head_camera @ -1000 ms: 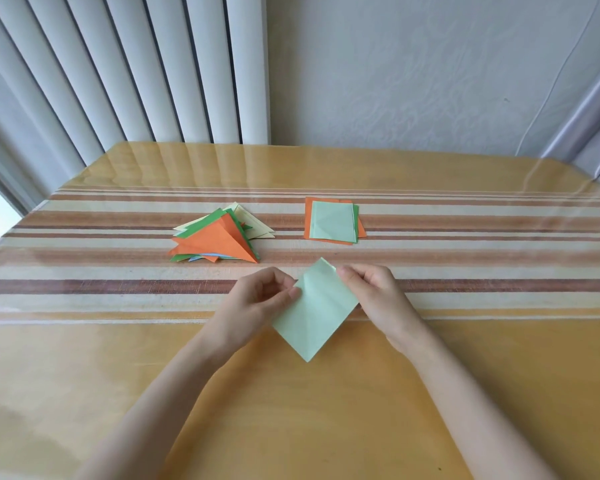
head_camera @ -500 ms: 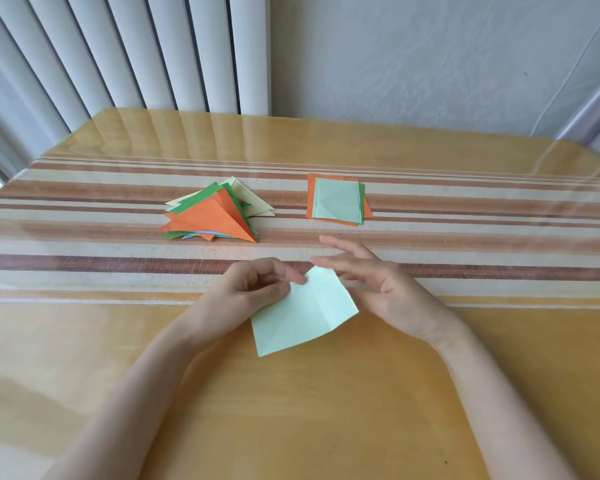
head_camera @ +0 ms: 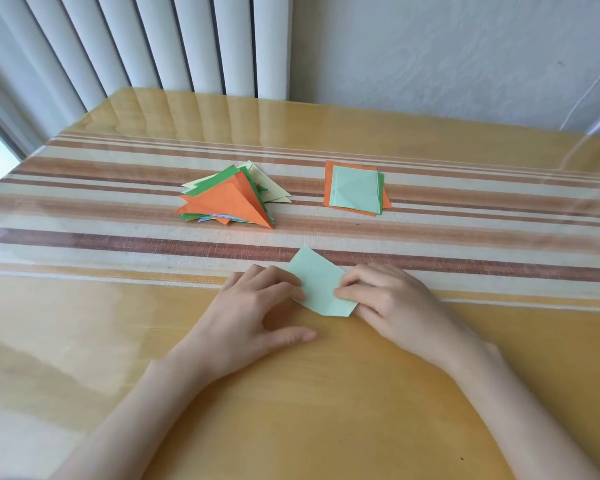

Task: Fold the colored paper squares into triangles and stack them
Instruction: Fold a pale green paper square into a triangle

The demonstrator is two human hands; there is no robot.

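A light green paper square (head_camera: 321,289) lies tilted on the table in front of me, one corner pointing away. My left hand (head_camera: 253,313) presses its left side with bent fingertips, the thumb stretched out on the table apart from the paper. My right hand (head_camera: 392,303) pinches the paper's right corner, fingers on top. Both side corners are hidden under my fingers. Further back on the left is a loose stack of folded triangles (head_camera: 229,200), orange on top. At the back right is a stack of flat squares (head_camera: 355,190), light green on top of orange.
The wooden table (head_camera: 326,393) has a glossy cover and a striped runner (head_camera: 84,237) crossing its middle, under both stacks. Vertical blinds (head_camera: 153,46) and a wall stand behind the far edge. The table's left edge borders a window.
The paper went from held up between both hands to lying flat on the table. My right hand came back onto its right corner, and my left thumb let go and moved out.
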